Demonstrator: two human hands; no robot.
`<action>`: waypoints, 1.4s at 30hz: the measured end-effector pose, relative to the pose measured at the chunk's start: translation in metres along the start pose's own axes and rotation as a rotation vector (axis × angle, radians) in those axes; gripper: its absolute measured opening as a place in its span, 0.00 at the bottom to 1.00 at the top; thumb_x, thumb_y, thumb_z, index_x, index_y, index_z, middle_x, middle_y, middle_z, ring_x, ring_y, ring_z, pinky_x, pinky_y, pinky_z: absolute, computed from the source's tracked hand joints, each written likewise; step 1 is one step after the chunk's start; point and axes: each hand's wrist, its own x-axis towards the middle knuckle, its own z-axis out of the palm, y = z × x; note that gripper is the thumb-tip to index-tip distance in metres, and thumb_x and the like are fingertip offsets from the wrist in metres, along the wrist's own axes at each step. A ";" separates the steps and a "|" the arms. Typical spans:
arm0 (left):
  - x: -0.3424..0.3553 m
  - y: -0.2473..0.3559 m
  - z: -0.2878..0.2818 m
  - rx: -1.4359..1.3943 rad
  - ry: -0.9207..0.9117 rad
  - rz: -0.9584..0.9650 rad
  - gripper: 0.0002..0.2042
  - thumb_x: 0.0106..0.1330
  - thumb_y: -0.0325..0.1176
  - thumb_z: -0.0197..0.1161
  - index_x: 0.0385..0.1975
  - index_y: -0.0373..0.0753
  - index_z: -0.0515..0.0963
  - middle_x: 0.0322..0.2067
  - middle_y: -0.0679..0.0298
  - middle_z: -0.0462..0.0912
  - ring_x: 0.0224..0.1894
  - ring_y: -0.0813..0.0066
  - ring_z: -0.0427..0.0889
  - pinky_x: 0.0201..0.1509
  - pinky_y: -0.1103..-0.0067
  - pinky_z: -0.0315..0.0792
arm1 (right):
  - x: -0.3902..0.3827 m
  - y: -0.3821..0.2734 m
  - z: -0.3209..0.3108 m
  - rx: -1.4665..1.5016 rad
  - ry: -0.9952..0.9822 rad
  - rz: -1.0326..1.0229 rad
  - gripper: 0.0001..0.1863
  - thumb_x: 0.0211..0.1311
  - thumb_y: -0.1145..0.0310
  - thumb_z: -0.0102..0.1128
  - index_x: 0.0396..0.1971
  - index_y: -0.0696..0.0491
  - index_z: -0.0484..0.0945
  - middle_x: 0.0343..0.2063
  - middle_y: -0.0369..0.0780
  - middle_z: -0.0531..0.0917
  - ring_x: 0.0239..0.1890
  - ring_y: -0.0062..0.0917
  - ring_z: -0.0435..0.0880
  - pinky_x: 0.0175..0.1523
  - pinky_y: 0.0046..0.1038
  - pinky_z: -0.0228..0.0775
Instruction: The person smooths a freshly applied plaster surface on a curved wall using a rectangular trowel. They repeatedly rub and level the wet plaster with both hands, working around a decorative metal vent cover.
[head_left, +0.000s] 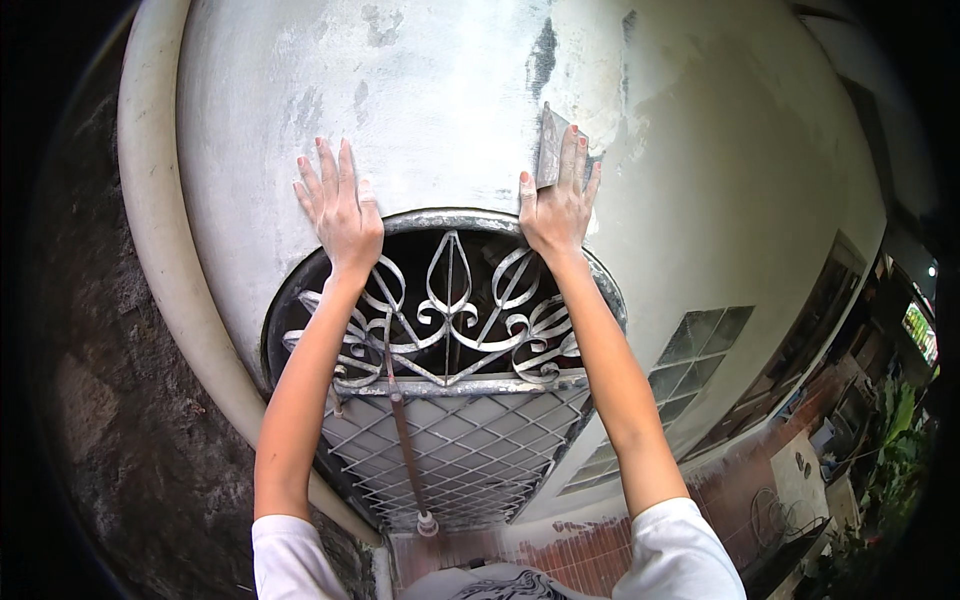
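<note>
Both my arms reach up to a whitish wall (440, 120) with grey patches where the paint is worn. My left hand (345, 215) lies flat on it, fingers spread, holding nothing. Under the fingers of my right hand (558, 215) is a creased piece of grey sandpaper (549, 150), pressed against the wall beside a dark scuffed streak. One edge of the sheet sticks up to the left of the fingers. White dust coats both hands.
Below the hands is an arched opening with a scrolled metal grille (450, 310). Under it hangs a diamond-lattice door panel (460, 450) with a brown rod before it. A thick pale pipe (160, 200) curves down the left. Louvred windows (700, 335), reddish floor tiles and plants lie right.
</note>
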 end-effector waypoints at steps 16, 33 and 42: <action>0.043 0.113 0.067 0.184 -0.114 0.293 0.29 0.73 0.43 0.42 0.76 0.52 0.55 0.78 0.64 0.46 0.79 0.53 0.38 0.79 0.54 0.28 | -0.030 0.057 -0.012 0.052 -0.119 -0.184 0.32 0.72 0.51 0.45 0.75 0.38 0.58 0.77 0.36 0.53 0.78 0.30 0.50 0.78 0.51 0.32; 0.134 0.168 0.083 0.395 -0.289 0.776 0.27 0.72 0.41 0.45 0.72 0.57 0.59 0.75 0.63 0.54 0.75 0.52 0.52 0.78 0.56 0.44 | -0.038 0.063 -0.020 0.116 -0.126 -0.205 0.33 0.70 0.51 0.48 0.74 0.39 0.59 0.76 0.34 0.55 0.77 0.27 0.52 0.78 0.49 0.33; 0.175 0.146 0.067 0.223 -0.293 0.539 0.24 0.75 0.42 0.42 0.71 0.55 0.66 0.75 0.58 0.54 0.77 0.51 0.47 0.79 0.57 0.38 | -0.021 0.037 -0.018 0.101 -0.098 -0.026 0.33 0.71 0.54 0.47 0.74 0.41 0.58 0.77 0.36 0.52 0.78 0.30 0.50 0.78 0.52 0.30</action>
